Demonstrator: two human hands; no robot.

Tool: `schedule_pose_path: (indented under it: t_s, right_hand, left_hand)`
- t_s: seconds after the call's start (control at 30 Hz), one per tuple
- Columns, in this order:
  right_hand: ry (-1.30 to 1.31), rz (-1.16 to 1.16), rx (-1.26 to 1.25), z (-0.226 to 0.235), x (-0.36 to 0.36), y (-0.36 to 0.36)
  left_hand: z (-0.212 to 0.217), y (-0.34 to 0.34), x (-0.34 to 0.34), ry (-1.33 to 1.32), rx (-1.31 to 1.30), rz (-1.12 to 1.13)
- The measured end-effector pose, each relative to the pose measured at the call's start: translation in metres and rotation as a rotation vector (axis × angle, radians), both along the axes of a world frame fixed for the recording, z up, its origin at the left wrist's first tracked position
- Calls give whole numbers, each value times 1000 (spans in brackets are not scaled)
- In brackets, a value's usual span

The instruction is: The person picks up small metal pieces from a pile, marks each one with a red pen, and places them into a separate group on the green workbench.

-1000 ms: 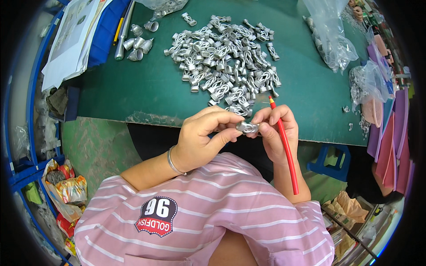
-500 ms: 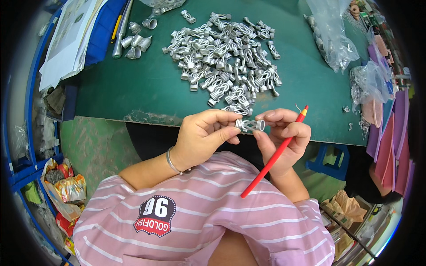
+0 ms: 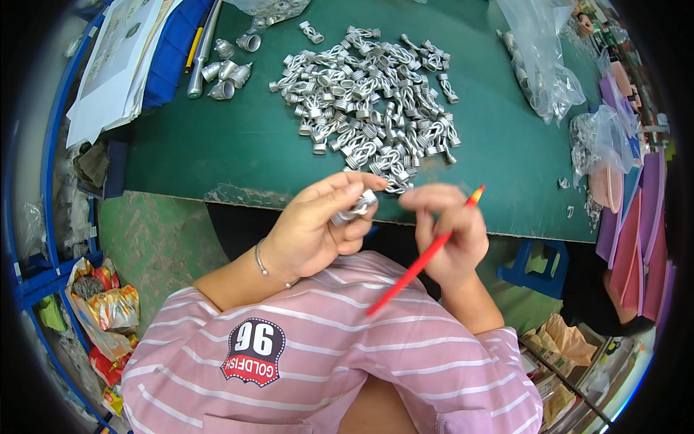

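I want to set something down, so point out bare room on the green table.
Bare patches of the green table: left of the pile of metal pieces, nearer than the silver cups; and right of the pile, short of the clear bags. Crowded: under the pile; the far left, by cups and the blue bin; the right edge, with bags and small scraps.

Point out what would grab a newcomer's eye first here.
First, the big heap of silver metal pieces in the middle of the green table. Next, the bright red pencil slanting out from the right hand, toward the striped shirt. Then the small silver piece in the left hand.
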State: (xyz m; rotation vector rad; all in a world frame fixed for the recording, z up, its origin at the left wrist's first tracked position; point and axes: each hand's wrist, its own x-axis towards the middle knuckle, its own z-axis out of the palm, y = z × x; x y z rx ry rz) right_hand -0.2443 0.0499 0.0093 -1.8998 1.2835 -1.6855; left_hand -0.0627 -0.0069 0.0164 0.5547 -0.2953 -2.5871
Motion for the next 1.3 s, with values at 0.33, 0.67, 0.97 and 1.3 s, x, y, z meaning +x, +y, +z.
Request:
schedule_pose_path:
  t_s: [0.33,0.67,0.97,1.3]
  right_hand:
    - [297,-186,195,-4,-8,-22]
    - [-586,-135,489,2,-27,-23]
    - [-762,151,485,-3,-17,-12]
    - [-577,120,191,-15,-7,-4]
  left_hand:
    - [4,2,-7,-305,-421,204]
    - [-7,3,-23,-580,-926,-7]
    - [-9,0,-31,-515,-914,292]
    - [-7,2,-28,-503,-1246,370]
